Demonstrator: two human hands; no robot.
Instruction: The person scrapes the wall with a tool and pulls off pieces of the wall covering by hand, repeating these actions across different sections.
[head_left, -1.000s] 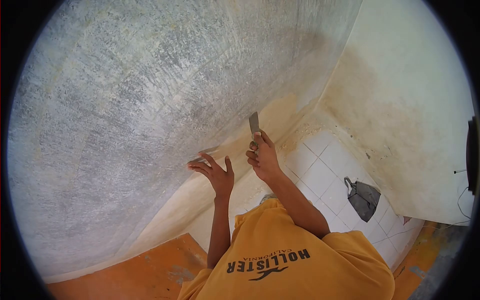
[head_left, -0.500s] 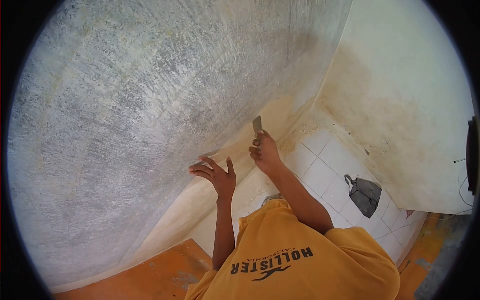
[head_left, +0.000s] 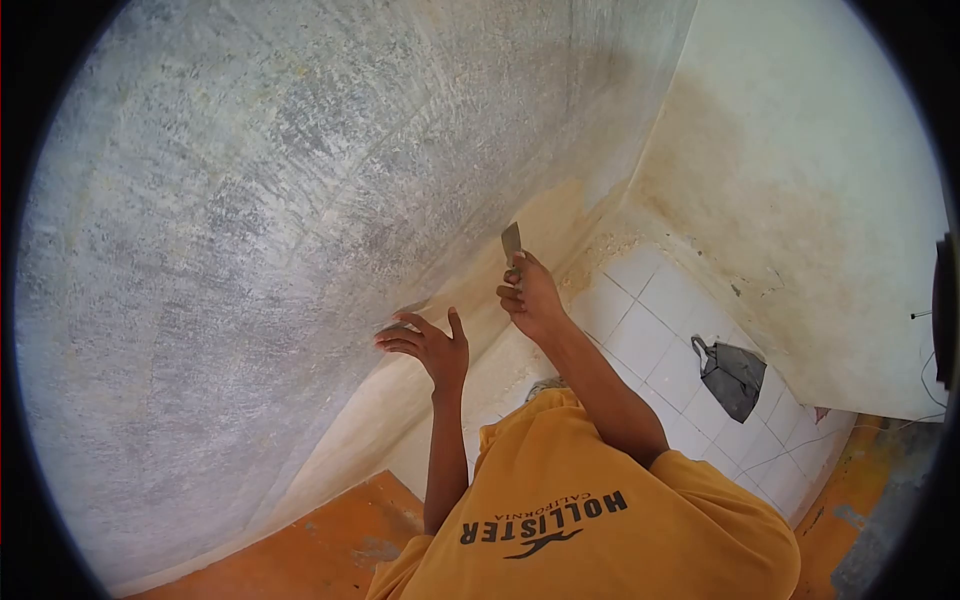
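Observation:
In the head view my right hand [head_left: 531,294] is closed around the handle of a scraper [head_left: 511,240]. The scraper's flat blade points up, right by the lower wall where grey paint meets a bare beige patch [head_left: 545,216]. To the left, my left hand [head_left: 432,351] is spread with its fingers apart, the fingertips at the grey mottled wall [head_left: 250,250]. The fingers lie over the edge between the grey surface and the beige strip beneath it.
A light wall [head_left: 800,130] with brown stains meets the grey wall at a corner. A dark grey bag [head_left: 735,380] lies on the white tiled floor [head_left: 640,350]. Orange surfaces [head_left: 320,535] are at lower left and lower right; a thin cable [head_left: 800,440] runs at the right.
My right hand and the scraper have shifted slightly up and left along the wall. My left hand stays nearly in place, and the view has tilted a little.

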